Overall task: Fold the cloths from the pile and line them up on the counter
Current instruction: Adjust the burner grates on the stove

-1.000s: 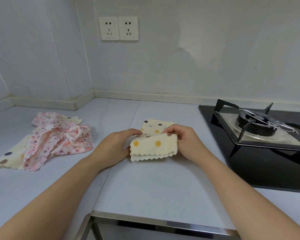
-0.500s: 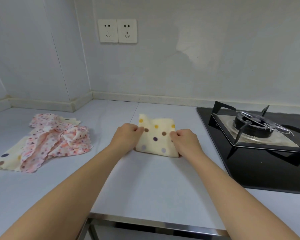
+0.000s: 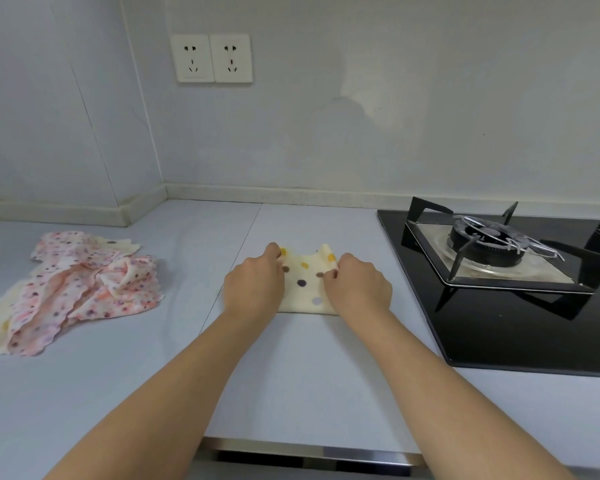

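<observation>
A folded cream cloth (image 3: 305,282) with coloured dots lies flat on the counter (image 3: 291,368), mid-way back. My left hand (image 3: 253,289) rests on its left edge and my right hand (image 3: 357,289) on its right edge, fingers curled and pinching the fabric near the far corners. The hands hide both side edges of the cloth. At the left lies the pile (image 3: 80,285): a crumpled pink flowered cloth on top of a cream dotted one, apart from my hands.
A black gas hob (image 3: 520,306) with a burner and metal pan supports fills the right side of the counter. The wall runs along the back, with two sockets (image 3: 212,58). The counter's front edge (image 3: 309,452) is near my forearms.
The cream cloth was held up and doubled over a second ago; it now lies flat and folded farther back on the counter, with both hands still on its edges.
</observation>
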Tool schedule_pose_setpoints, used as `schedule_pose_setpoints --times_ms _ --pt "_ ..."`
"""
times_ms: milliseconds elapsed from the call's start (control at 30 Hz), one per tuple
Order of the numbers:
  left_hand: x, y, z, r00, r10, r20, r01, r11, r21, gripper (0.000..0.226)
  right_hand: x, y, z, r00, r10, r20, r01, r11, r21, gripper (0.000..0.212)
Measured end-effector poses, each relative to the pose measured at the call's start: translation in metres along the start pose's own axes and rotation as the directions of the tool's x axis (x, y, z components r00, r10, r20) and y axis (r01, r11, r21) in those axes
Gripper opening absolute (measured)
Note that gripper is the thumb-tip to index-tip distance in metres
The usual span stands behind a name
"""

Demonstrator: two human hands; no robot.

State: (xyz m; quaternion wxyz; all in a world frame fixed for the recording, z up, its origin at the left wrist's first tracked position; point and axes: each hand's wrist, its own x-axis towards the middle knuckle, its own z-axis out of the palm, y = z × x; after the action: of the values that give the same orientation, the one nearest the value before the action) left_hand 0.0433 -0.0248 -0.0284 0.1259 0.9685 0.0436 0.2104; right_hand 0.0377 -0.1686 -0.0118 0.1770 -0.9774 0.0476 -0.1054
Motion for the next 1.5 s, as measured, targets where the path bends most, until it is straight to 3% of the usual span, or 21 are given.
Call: schedule_pose_setpoints --times_ms 100,200,300,333,400,467,533,567,667,767,900,1000,1100,1200,1300,1367,1433,1500 --pt "-0.002 -0.001 0.002 0.997 0.073 -0.034 -0.074 0.997 -0.016 0.031 -0.003 0.002 -0.001 1.000 0.012 0.021 -0.012 1.000 0.010 0.022" --pt "0.000 0.002 0.000 0.999 -0.027 0.024 0.028 0.998 -0.050 0.027 -0.004 0.002 -0.002 0.999 0.026 0.028 -0.027 0.999 0.024 0.022" --pt "0.003 0.005 -0.005 0.996 -0.076 0.047 0.073 0.995 0.064 0.031 -0.003 0.001 -0.004 0.997 0.044 0.056 -0.045 0.998 0.033 0.025" --pt "0.005 0.005 -0.005 1.000 -0.017 -0.021 0.019 0.993 0.113 0.032 -0.002 0.001 -0.004 0.997 0.047 0.067 -0.049 0.998 0.039 0.027" --pt "0.003 0.006 -0.005 0.954 0.253 -0.158 -0.232 0.962 0.142 0.024 0.000 0.004 -0.005 0.995 0.048 0.092 -0.056 0.995 0.078 0.029" --pt "-0.005 0.005 0.001 0.865 0.495 -0.085 -0.491 0.869 0.067 0.017 0.003 0.008 -0.007 0.989 0.064 0.130 -0.088 0.979 0.184 0.032" --pt "-0.014 0.001 0.004 0.826 0.559 0.071 -0.556 0.829 -0.058 0.048 0.007 0.015 -0.012 0.987 0.083 0.140 -0.119 0.955 0.271 0.038" --pt "-0.014 -0.003 0.005 0.811 0.580 0.077 -0.578 0.814 -0.059 0.050 0.009 0.019 -0.016 0.990 0.095 0.103 -0.120 0.954 0.273 0.038" --pt "-0.007 -0.013 0.001 0.756 0.654 -0.012 -0.654 0.756 -0.029 0.029 0.014 0.036 -0.023 1.000 -0.015 -0.021 0.020 0.966 0.256 0.035" --pt "-0.011 -0.014 -0.010 0.723 0.687 -0.079 -0.691 0.717 -0.088 0.024 0.016 0.039 -0.019 0.966 -0.253 0.054 0.222 0.920 0.324 0.049" --pt "-0.020 -0.017 -0.014 0.751 0.645 0.140 -0.627 0.764 -0.152 0.052 0.015 0.039 -0.012 0.921 -0.348 0.174 0.294 0.915 0.275 0.057" --pt "-0.022 -0.019 -0.013 0.823 0.566 0.043 -0.556 0.819 -0.140 0.025 0.016 0.043 -0.009 0.913 -0.353 0.206 0.306 0.924 0.228 0.058" --pt "-0.024 -0.019 -0.014 0.903 0.429 -0.001 -0.407 0.856 -0.320 0.014 0.019 0.041 -0.006 0.905 -0.366 0.218 0.315 0.919 0.237 0.048" --pt "-0.021 -0.022 -0.019 0.965 0.260 0.024 -0.203 0.804 -0.559 0.011 0.019 0.040 -0.002 0.908 -0.397 0.134 0.345 0.890 0.299 0.033" --pt "-0.019 -0.024 -0.024 0.984 0.176 0.000 -0.129 0.722 -0.680 0.014 0.019 0.036 -0.003 0.926 -0.379 -0.005 0.341 0.827 0.447 0.015" --pt "-0.019 -0.025 -0.029 0.977 0.214 -0.006 -0.148 0.656 -0.740 0.011 0.016 0.032 -0.006 0.951 -0.308 -0.021 0.260 0.763 0.592 0.014" --pt "-0.019 -0.028 -0.032 0.945 0.323 -0.047 -0.263 0.669 -0.695 0.034 0.015 0.029 -0.006 0.962 -0.273 0.000 0.198 0.698 0.689 0.015" --pt "-0.019 -0.028 -0.035 0.903 0.417 -0.102 -0.391 0.699 -0.598 0.039 0.015 0.028 -0.004 0.961 -0.275 -0.002 0.187 0.650 0.737 0.014"
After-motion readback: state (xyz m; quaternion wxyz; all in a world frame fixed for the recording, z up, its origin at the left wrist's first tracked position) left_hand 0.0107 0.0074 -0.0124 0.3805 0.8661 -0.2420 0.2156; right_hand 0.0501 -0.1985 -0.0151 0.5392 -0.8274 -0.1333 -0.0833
